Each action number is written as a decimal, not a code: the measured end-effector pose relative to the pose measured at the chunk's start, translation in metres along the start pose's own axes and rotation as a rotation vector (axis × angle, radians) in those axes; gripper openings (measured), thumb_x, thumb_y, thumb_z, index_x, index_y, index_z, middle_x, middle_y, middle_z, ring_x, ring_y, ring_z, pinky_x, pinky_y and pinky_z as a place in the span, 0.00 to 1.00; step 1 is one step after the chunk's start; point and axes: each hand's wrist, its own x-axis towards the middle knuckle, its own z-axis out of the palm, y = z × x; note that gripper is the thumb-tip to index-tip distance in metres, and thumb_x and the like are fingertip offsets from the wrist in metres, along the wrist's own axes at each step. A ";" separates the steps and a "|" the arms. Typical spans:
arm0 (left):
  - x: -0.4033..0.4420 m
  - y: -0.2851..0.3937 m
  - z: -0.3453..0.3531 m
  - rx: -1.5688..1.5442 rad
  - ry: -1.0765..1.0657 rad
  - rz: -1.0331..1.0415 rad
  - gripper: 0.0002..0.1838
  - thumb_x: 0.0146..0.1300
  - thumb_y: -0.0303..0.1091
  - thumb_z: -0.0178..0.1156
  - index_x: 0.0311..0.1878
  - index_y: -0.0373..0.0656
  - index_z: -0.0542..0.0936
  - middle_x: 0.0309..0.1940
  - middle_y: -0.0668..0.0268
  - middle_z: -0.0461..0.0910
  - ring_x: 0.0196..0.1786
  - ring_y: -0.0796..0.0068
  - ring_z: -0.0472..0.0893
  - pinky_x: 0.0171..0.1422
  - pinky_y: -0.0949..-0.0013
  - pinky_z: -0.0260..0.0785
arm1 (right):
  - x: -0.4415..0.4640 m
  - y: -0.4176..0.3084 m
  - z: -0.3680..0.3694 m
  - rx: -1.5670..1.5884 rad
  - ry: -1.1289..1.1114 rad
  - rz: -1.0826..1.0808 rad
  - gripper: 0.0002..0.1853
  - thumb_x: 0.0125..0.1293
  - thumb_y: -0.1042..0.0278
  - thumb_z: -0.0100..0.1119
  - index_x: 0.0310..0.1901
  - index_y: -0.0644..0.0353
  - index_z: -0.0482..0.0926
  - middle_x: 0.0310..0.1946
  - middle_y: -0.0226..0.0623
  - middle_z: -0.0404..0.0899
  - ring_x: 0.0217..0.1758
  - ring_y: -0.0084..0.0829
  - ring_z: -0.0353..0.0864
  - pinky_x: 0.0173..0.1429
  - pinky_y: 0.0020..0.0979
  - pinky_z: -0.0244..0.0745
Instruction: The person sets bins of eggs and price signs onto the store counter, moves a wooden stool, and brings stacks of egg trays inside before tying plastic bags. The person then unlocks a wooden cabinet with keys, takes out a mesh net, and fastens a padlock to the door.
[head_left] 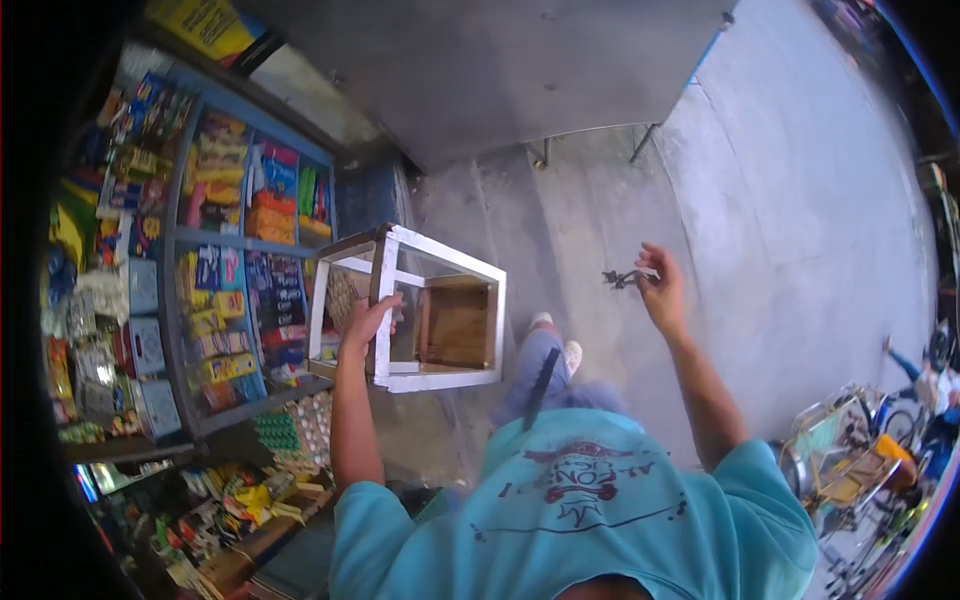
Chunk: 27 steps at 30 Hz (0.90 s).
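A white-framed box with clear panels and a brown wooden inner panel hangs off the ground at the left of my body. My left hand is wrapped round one of its white frame bars. Out to the right, my right hand pinches a small bunch of dark keys, which sticks out to the left of the fingers. The two hands are well apart.
Shelves packed with colourful packets stand at the left, with egg trays below. A large grey panel is ahead. Concrete ground stretches right, towards bicycles and a person at the far edge.
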 end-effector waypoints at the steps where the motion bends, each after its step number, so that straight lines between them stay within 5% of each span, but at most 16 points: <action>1: 0.006 0.019 0.013 -0.015 -0.027 0.019 0.17 0.58 0.45 0.69 0.40 0.39 0.81 0.22 0.66 0.79 0.21 0.77 0.78 0.26 0.72 0.71 | 0.006 0.004 0.000 0.029 -0.023 -0.003 0.27 0.53 0.92 0.50 0.55 0.59 0.77 0.42 0.35 0.79 0.37 0.26 0.81 0.40 0.27 0.77; 5: 0.045 0.058 0.062 0.095 -0.097 0.042 0.20 0.56 0.46 0.71 0.39 0.38 0.80 0.21 0.65 0.78 0.20 0.76 0.77 0.23 0.72 0.71 | 0.018 0.005 -0.005 0.417 -0.262 0.290 0.25 0.52 0.89 0.47 0.53 0.60 0.77 0.39 0.32 0.80 0.32 0.22 0.79 0.35 0.25 0.75; 9: 0.047 0.134 0.142 0.155 -0.243 0.220 0.19 0.56 0.44 0.72 0.36 0.36 0.80 0.20 0.65 0.78 0.19 0.77 0.77 0.23 0.69 0.69 | 0.028 0.028 0.030 0.344 -0.389 0.360 0.17 0.55 0.81 0.51 0.46 0.60 0.82 0.34 0.29 0.83 0.35 0.21 0.79 0.38 0.26 0.75; 10: 0.047 0.152 0.161 0.191 -0.299 0.294 0.18 0.57 0.44 0.71 0.35 0.36 0.80 0.19 0.65 0.78 0.19 0.77 0.76 0.23 0.69 0.68 | 0.030 0.039 0.042 -0.034 -0.460 0.112 0.16 0.55 0.76 0.56 0.46 0.60 0.82 0.35 0.36 0.84 0.38 0.30 0.83 0.43 0.33 0.77; 11: 0.054 0.166 0.179 0.252 -0.384 0.326 0.17 0.58 0.43 0.70 0.34 0.37 0.80 0.18 0.67 0.77 0.18 0.77 0.76 0.23 0.69 0.67 | 0.030 0.015 0.045 -0.313 -0.545 0.155 0.16 0.54 0.73 0.59 0.46 0.59 0.83 0.37 0.43 0.84 0.43 0.42 0.84 0.48 0.40 0.78; 12: 0.053 0.189 0.197 0.322 -0.440 0.375 0.16 0.60 0.43 0.69 0.32 0.38 0.81 0.16 0.68 0.76 0.18 0.78 0.76 0.23 0.69 0.67 | 0.034 0.012 0.046 -0.549 -0.610 -0.027 0.13 0.53 0.71 0.60 0.42 0.59 0.84 0.38 0.46 0.84 0.44 0.49 0.83 0.50 0.45 0.78; 14: 0.060 0.223 0.233 0.386 -0.554 0.514 0.17 0.60 0.44 0.68 0.28 0.38 0.80 0.14 0.67 0.75 0.18 0.78 0.76 0.23 0.68 0.66 | 0.051 0.011 0.048 -0.931 -0.926 0.054 0.12 0.55 0.70 0.56 0.42 0.61 0.80 0.40 0.47 0.82 0.41 0.46 0.84 0.43 0.44 0.80; 16: 0.044 0.277 0.261 0.493 -0.600 0.523 0.18 0.60 0.44 0.68 0.28 0.38 0.79 0.15 0.67 0.76 0.18 0.78 0.75 0.24 0.69 0.67 | 0.054 0.036 0.042 -0.975 -0.711 -0.214 0.12 0.58 0.68 0.55 0.43 0.61 0.78 0.42 0.44 0.79 0.44 0.42 0.83 0.42 0.40 0.81; 23: 0.036 0.359 0.304 0.599 -1.027 0.652 0.18 0.60 0.45 0.69 0.36 0.36 0.81 0.22 0.68 0.79 0.22 0.81 0.76 0.27 0.72 0.67 | 0.037 0.061 0.041 -1.269 -0.394 -0.234 0.15 0.60 0.67 0.55 0.48 0.60 0.75 0.44 0.40 0.75 0.50 0.37 0.77 0.40 0.33 0.79; 27: 0.004 0.430 0.406 0.754 -1.131 0.681 0.20 0.60 0.45 0.69 0.40 0.35 0.82 0.24 0.68 0.79 0.24 0.82 0.76 0.29 0.73 0.68 | 0.056 0.138 -0.027 -1.327 -0.374 -0.160 0.16 0.59 0.65 0.56 0.49 0.59 0.74 0.41 0.38 0.75 0.47 0.36 0.76 0.39 0.33 0.78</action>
